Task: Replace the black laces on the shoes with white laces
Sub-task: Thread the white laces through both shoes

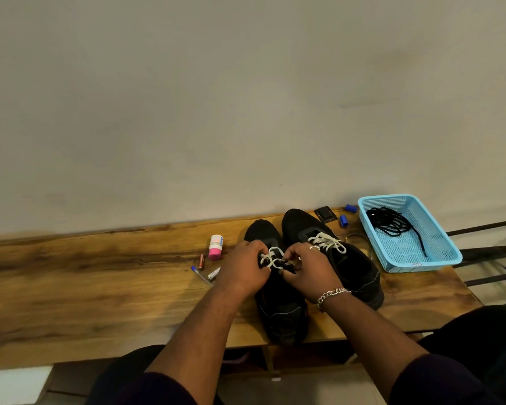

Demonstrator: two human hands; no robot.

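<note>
Together, the left hand (pixel 241 266) and right hand (pixel 307 268) are pinching the woven white lace (pixel 270 257) (flat cord) on the suede-like black shoe (pixel 281 311).

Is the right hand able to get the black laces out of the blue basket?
Probably yes. The black laces lie loose in the open-topped blue basket, just right of the shoes, with nothing covering them. But the right hand is busy pinching the white lace and would need to let go first.

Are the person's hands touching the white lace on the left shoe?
Touching. The head view shows the left hand and right hand with fingers curled round the white lace on the left shoe.
</note>
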